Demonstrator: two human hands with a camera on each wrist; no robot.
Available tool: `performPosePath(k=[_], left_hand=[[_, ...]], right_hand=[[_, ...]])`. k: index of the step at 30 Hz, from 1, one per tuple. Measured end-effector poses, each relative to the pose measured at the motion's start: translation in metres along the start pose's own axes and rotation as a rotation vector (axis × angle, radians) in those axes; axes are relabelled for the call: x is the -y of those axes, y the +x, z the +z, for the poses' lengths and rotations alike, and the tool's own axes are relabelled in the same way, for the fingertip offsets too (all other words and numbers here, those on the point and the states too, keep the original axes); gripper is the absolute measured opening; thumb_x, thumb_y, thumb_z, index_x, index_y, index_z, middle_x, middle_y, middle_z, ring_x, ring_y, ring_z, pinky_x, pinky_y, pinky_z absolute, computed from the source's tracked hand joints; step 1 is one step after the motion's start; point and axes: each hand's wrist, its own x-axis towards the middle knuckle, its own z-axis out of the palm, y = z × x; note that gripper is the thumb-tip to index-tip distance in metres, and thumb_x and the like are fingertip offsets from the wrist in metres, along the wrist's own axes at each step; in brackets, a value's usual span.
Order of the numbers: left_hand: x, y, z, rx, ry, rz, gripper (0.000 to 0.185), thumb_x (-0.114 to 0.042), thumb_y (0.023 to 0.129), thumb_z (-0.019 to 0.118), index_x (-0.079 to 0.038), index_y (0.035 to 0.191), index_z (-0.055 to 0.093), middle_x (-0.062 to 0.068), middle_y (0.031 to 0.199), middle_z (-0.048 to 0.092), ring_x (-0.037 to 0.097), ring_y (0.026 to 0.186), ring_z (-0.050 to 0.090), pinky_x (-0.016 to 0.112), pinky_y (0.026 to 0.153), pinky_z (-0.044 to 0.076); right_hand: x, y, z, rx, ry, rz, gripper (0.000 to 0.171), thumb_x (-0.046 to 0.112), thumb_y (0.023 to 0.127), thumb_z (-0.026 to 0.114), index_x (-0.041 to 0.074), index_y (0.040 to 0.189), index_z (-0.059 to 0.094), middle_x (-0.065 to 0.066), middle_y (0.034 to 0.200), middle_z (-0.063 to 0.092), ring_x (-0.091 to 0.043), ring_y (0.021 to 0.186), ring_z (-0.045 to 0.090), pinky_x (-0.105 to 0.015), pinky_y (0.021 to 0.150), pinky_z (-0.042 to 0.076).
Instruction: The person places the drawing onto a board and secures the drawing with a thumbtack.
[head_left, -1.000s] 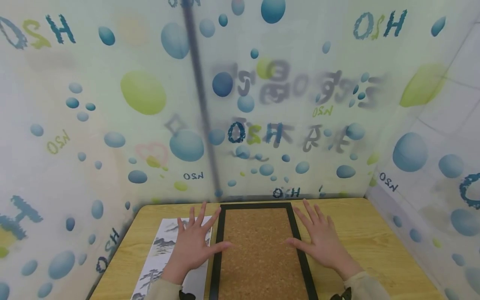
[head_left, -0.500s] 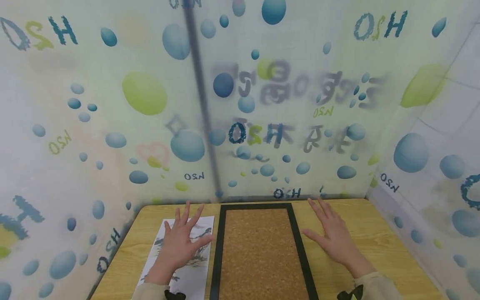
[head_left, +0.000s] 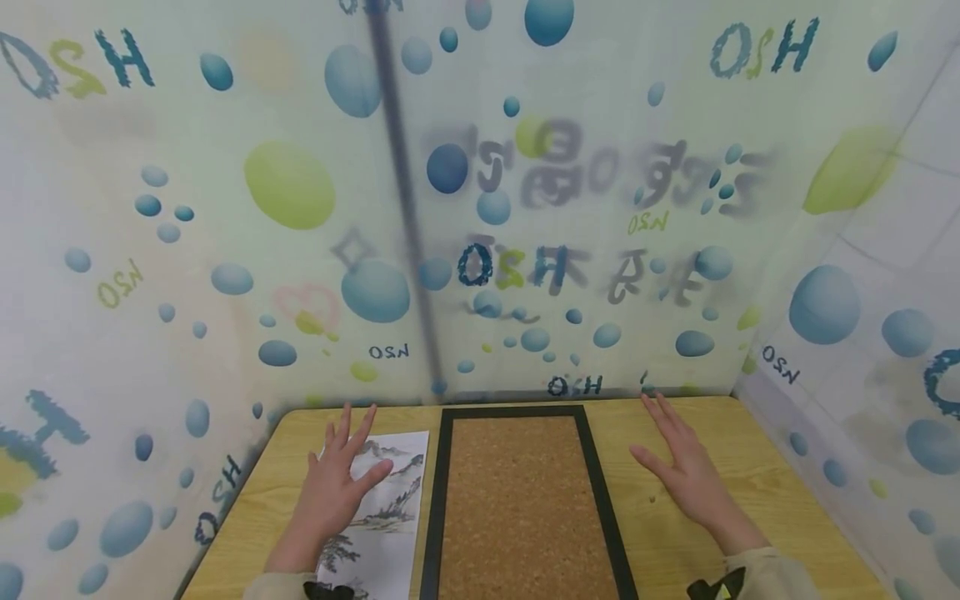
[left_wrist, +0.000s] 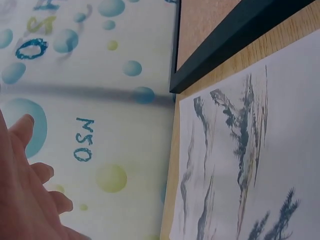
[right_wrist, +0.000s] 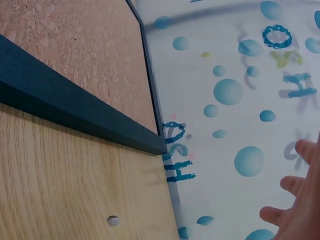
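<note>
A cork board (head_left: 525, 508) in a black frame (head_left: 611, 525) lies on the wooden table, its near end cut off by the head view's lower edge. To its left is a white sheet with an ink landscape of mountains and trees (head_left: 397, 500). My left hand (head_left: 330, 492) is spread over the left part of that sheet and hides some of it; whether it touches the paper I cannot tell. Right of the frame, my right hand (head_left: 690, 475) has straight fingers and a thumb held out. Neither hand holds anything.
The wooden table (head_left: 750, 467) meets a patterned curtain (head_left: 525, 350) behind and at both sides. A small round mark or hole (right_wrist: 113, 220) shows in the tabletop right of the frame.
Both hands have moved apart, the left one leftward across the sheet and the right one rightward away from the frame. More of the landscape is uncovered; the board and sheet appear unmoved.
</note>
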Motion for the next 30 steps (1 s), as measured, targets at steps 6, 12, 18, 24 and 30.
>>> performPosePath(k=[6, 12, 18, 24, 30], left_hand=[[0.014, -0.005, -0.004, 0.002, -0.121, -0.037, 0.079, -0.047, 0.104, 0.061, -0.023, 0.170, 0.024, 0.025, 0.174, 0.002, 0.061, 0.153, -0.003, 0.090, 0.105, -0.002], [0.027, -0.010, -0.011, 0.009, -0.220, -0.087, 0.076, -0.041, 0.108, 0.058, -0.016, 0.170, 0.022, 0.025, 0.174, -0.001, 0.060, 0.153, -0.005, 0.088, 0.107, -0.001], [0.043, -0.017, -0.017, -0.003, -0.295, -0.186, 0.073, -0.041, 0.112, 0.050, -0.016, 0.171, 0.015, 0.023, 0.174, -0.003, 0.056, 0.155, 0.000, 0.084, 0.111, 0.010], [0.064, -0.021, -0.019, -0.020, -0.342, -0.330, 0.074, -0.052, 0.113, 0.038, -0.016, 0.171, 0.007, 0.020, 0.174, -0.001, 0.049, 0.158, -0.001, 0.074, 0.120, 0.004], [0.077, -0.026, -0.018, -0.033, -0.393, -0.471, 0.079, -0.062, 0.111, 0.029, -0.016, 0.170, 0.002, 0.017, 0.174, -0.002, 0.046, 0.158, -0.002, 0.067, 0.123, 0.003]], right_hand=[[-0.014, -0.003, -0.002, -0.016, 0.138, 0.020, 0.070, 0.018, 0.108, 0.060, 0.013, 0.169, 0.025, -0.026, 0.172, 0.018, -0.057, 0.153, 0.014, -0.082, 0.113, 0.014], [-0.022, -0.008, -0.003, -0.020, 0.234, 0.080, 0.065, 0.016, 0.111, 0.053, 0.009, 0.168, 0.024, -0.028, 0.170, 0.019, -0.059, 0.151, 0.016, -0.080, 0.113, 0.015], [-0.029, -0.015, -0.001, -0.035, 0.312, 0.163, 0.060, 0.018, 0.114, 0.046, 0.003, 0.167, 0.023, -0.032, 0.168, 0.020, -0.062, 0.144, 0.027, -0.081, 0.104, 0.029], [-0.039, -0.019, -0.001, -0.033, 0.323, 0.215, 0.054, 0.022, 0.117, 0.037, -0.004, 0.163, 0.028, -0.032, 0.165, 0.029, -0.028, 0.138, 0.048, -0.022, 0.099, 0.044], [-0.051, -0.024, 0.000, -0.021, 0.414, 0.292, 0.057, 0.030, 0.118, 0.030, -0.007, 0.161, 0.031, -0.034, 0.163, 0.032, 0.015, 0.116, 0.047, -0.026, 0.096, 0.051]])
